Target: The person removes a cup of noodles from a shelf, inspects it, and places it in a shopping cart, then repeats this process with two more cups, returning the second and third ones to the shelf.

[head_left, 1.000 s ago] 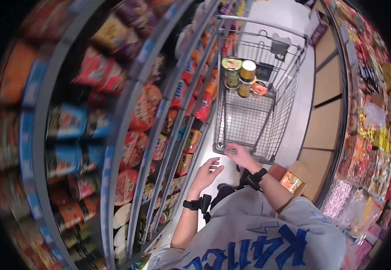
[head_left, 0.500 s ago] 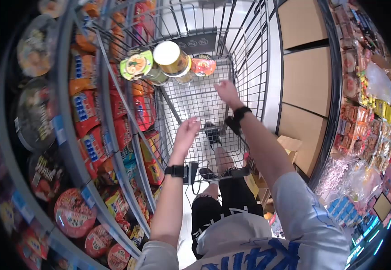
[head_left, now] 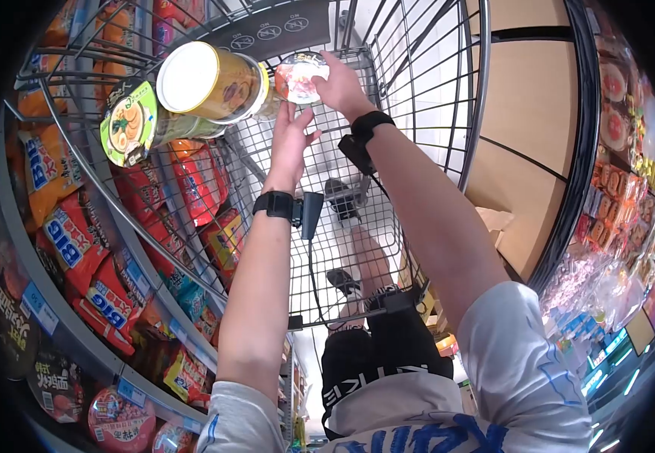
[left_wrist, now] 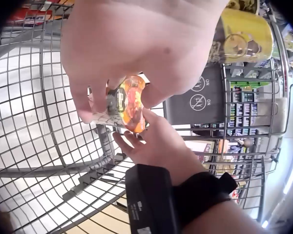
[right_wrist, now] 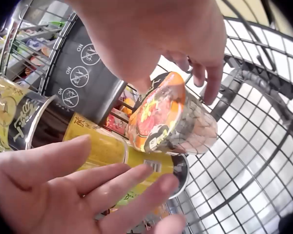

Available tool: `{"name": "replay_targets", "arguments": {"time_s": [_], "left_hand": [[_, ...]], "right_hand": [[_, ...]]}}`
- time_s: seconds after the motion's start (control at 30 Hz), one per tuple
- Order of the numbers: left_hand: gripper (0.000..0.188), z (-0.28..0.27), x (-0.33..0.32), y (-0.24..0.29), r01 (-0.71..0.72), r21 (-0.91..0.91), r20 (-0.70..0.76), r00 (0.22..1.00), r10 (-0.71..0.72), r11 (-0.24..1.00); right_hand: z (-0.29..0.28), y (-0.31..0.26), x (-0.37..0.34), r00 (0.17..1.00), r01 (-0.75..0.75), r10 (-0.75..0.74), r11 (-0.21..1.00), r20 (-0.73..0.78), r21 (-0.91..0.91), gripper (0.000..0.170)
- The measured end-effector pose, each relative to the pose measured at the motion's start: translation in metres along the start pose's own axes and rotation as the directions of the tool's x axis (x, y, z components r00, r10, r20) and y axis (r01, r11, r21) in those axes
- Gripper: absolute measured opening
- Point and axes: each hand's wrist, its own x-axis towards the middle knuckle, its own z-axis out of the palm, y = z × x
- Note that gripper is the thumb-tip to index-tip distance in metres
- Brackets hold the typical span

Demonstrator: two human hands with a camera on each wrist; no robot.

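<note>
Holding a cup [right_wrist: 172, 119], right grip [head_left: 339, 87], left grip [left_wrist: 141, 46] partly hiding it, left-wrist view

Left of the left hand [head_left: 290, 147], glossy red and orange plastic packets [head_left: 78, 230] on grey-edged shelves [head_left: 78, 347]; right of the right hand [head_left: 340, 87], flat tan panels [head_left: 527, 113] and, farther out, orange plastic packs [head_left: 618, 185].

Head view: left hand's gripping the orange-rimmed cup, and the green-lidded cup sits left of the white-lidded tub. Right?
Wrong hand: the head view shows the right hand gripping the orange-rimmed cup; the left hand is near it, holding nothing. The green-lidded cup is left of the white-lidded tub, as you said.
</note>
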Motion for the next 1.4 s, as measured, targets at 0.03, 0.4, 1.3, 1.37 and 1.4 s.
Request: {"name": "replay_targets", "arguments": {"time_s": [0.03, 0.4, 1.3, 1.37, 1.4], "left_hand": [[0.076, 0.000, -0.003, -0.002, 0.028, -0.084, -0.058, 0.998, -0.033, 0.996], [0.042, -0.011, -0.211, -0.032, 0.211, -0.270, -0.115, 0.962, -0.249, 0.940], [0.053, -0.114, -0.884, -0.069, -0.670, -0.383, -0.656, 0.682, 0.323, 0.636], [0.055, -0.092, -0.916, -0.062, -0.733, -0.188, -0.750, 0.537, 0.386, 0.654], [0.058, -0.082, -0.927, -0.061, -0.739, -0.008, -0.803, 0.406, 0.436, 0.674]], "right_hand": [[-0.003, 0.003, -0.005, 0.991, -0.117, 0.114, 0.993, 0.071, 0.034, 0.064], [-0.055, -0.087, -0.208, 0.910, -0.404, 0.349, 0.870, 0.224, 0.283, 0.052], [-0.073, -0.449, -0.670, 0.006, 0.714, -0.887, 0.328, 0.463, 0.619, 0.094], [-0.075, -0.467, -0.695, 0.037, 0.581, -0.856, 0.438, 0.515, 0.686, 0.095], [-0.078, -0.474, -0.707, 0.082, 0.426, -0.804, 0.563, 0.589, 0.708, 0.096]]}}
